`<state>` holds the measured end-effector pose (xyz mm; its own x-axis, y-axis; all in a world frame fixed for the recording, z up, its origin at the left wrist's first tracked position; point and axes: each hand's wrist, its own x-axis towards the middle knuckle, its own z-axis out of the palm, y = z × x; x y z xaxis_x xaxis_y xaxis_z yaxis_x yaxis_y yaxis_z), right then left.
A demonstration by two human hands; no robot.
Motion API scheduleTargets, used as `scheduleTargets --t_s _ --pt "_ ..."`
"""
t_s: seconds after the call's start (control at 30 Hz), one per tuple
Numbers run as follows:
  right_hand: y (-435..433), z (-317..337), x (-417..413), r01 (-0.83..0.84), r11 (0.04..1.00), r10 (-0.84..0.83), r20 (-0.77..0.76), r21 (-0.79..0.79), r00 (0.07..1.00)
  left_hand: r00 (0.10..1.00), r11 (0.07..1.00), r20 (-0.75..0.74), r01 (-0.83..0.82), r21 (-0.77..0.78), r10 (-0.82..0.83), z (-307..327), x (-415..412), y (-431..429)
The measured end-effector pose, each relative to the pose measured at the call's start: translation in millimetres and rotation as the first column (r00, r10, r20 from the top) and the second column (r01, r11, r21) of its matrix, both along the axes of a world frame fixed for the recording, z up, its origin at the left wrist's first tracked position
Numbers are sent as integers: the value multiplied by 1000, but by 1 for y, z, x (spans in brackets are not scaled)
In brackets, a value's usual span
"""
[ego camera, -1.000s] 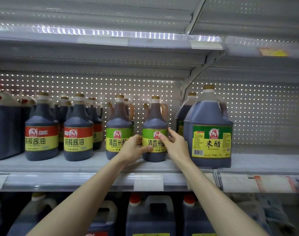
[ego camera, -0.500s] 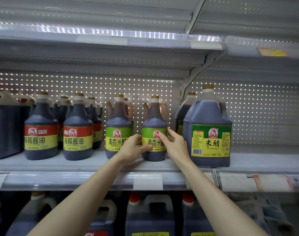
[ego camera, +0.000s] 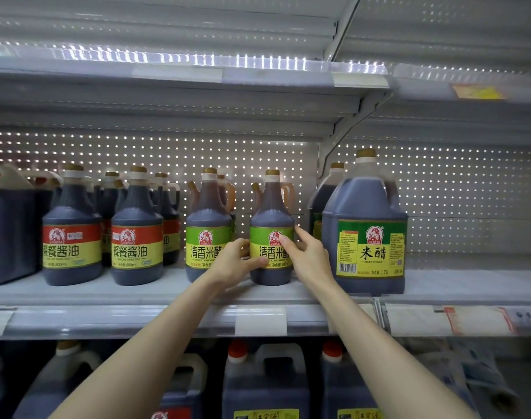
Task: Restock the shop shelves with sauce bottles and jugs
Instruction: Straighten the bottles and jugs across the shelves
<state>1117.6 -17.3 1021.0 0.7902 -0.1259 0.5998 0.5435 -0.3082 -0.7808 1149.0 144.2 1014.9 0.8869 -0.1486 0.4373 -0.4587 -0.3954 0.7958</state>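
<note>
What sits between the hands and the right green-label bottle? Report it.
Nothing visible. The left hand and right hand both rest directly on the green-label bottle, one on each side.

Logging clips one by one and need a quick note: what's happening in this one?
A person is stocking a shop shelf. Both hands are on one green-label bottle that stands upright at the front of the middle shelf: the left hand grips its lower left side, and the right hand holds its right side with the thumb on the label. It sits between another green-label bottle and a large rice vinegar jug. Red-label bottles stand further left.
</note>
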Motion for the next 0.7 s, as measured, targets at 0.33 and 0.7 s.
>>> scheduleTargets --t_s 0.33,0.7 --pt "-6 12 -22 38 999 -37 37 -26 999 976 983 134 -178 30 173 11 -21 -2" --pt "-43 27 -53 74 997 -75 74 10 994 952 988 265 -146 -52 155 31 -76 -37"
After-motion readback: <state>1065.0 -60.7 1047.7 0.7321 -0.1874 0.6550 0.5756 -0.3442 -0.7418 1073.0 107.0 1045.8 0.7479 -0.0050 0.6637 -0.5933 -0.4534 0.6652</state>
